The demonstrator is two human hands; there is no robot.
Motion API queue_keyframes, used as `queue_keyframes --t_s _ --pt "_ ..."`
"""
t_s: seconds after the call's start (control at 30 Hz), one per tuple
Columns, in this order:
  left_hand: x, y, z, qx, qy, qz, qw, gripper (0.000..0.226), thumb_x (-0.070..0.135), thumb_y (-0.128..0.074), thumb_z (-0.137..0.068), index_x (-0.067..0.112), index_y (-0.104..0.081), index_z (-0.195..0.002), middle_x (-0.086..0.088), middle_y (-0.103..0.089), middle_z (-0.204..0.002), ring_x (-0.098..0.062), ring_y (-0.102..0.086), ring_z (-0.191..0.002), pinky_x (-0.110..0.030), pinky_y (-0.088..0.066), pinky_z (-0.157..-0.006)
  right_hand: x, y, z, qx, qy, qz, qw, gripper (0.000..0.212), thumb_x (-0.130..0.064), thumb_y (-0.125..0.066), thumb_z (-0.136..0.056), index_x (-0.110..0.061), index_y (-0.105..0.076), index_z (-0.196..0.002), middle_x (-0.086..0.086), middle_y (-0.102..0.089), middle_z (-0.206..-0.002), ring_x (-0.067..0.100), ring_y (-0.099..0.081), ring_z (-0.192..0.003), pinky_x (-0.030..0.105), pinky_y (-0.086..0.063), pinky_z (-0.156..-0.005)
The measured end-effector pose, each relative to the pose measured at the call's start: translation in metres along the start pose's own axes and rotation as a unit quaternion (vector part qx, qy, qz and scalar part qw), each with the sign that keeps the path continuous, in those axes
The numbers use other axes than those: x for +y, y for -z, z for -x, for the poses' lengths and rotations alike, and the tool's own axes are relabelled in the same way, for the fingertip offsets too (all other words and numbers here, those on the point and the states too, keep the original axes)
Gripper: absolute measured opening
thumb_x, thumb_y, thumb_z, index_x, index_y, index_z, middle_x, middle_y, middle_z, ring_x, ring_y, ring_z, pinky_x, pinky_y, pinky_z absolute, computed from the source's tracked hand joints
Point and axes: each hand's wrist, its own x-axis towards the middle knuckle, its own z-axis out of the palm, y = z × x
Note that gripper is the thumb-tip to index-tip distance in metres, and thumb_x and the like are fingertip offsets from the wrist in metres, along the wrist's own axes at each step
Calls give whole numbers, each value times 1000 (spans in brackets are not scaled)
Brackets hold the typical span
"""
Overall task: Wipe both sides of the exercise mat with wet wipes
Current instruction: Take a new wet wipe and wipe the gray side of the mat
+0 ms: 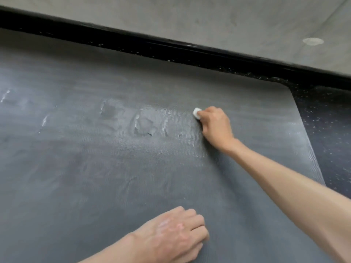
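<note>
Exercise mat [95,177] scuffed, right hand [216,126] holds wet wipe [196,112], speckled floor [330,130], concrete [209,21] beyond

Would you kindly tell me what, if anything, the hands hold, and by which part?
The right hand grips a wadded wet wipe, bunched in its fingers with one end showing. The left hand, curled on the exercise mat, holds nothing visible.
</note>
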Motion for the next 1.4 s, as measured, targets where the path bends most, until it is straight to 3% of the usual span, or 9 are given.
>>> queue_keyframes --t_s 0.17,0.37,0.53,0.6,0.73,0.93,1.07,1.23,1.4 --pt "2 -5 1 -4 6 -28 1000 15 39 -45 -92 31 -56 -83 11 -53 -81 -8 -46 -73 -23 -40 -64 -63 -9 61 -146 248 -84 954 27 4 -59 -85 -10 -67 -107 11 -62 -99 28 -52 -84 33 -43 -69" --pt "-22 10 10 12 41 -22 999 17 35 -39 -98 26 -53 -94 9 -50 -90 -11 -47 -80 -25 -40 -69 -56 -26 -1 -29 68 -49 996 34 12 -59 -76 -9 -70 -100 13 -62 -87 33 -53 -72 35 -45 -60" --pt "-47 10 23 41 104 -30 993 16 32 -42 -96 26 -55 -91 8 -52 -84 -13 -50 -75 -28 -44 -62 -78 -20 42 -155 329 -94 927 42 8 -52 -86 -13 -64 -121 9 -61 -105 25 -49 -89 32 -44 -75" --pt "-51 9 27 48 112 -24 992 15 31 -42 -96 25 -55 -91 8 -51 -85 -13 -50 -75 -29 -46 -63 -71 -23 4 -132 288 -65 946 36 6 -55 -86 -16 -68 -113 8 -62 -98 27 -52 -86 34 -45 -73" --pt "-70 14 37 80 146 -38 985 18 31 -42 -97 23 -57 -91 7 -53 -86 -13 -51 -75 -31 -47 -64 -82 -45 -62 -34 61 -37 997 29 9 -55 -76 -8 -72 -93 14 -61 -82 36 -55 -75 34 -37 -61" --pt "-113 25 67 165 252 -66 951 26 31 -43 -95 16 -58 -81 -2 -54 -75 -24 -54 -70 -38 -45 -63 -137 -55 -9 -149 359 -123 913 27 -4 -54 -88 -12 -70 -109 10 -63 -95 25 -52 -83 32 -42 -71" --pt "-141 32 93 203 342 -112 911 30 30 -41 -94 11 -56 -77 -7 -53 -72 -31 -54 -66 -42 -49 -59 -125 -69 -57 -18 133 -71 988 33 9 -57 -76 -9 -71 -100 13 -64 -91 34 -55 -79 41 -50 -65" --pt "-171 48 122 222 429 -167 860 32 30 -39 -93 9 -54 -74 -11 -51 -69 -34 -55 -64 -44 -48 -56 -166 -75 -18 -82 265 -142 950 31 -7 -45 -85 -11 -71 -102 13 -65 -93 31 -56 -84 33 -43 -66" --pt "-191 56 158 216 457 -200 839 33 30 -37 -94 8 -52 -75 -13 -52 -71 -36 -55 -65 -45 -47 -58 -169 -87 -91 -17 83 -90 992 24 5 -53 -81 -5 -71 -95 14 -62 -87 27 -45 -75 39 -47 -64"
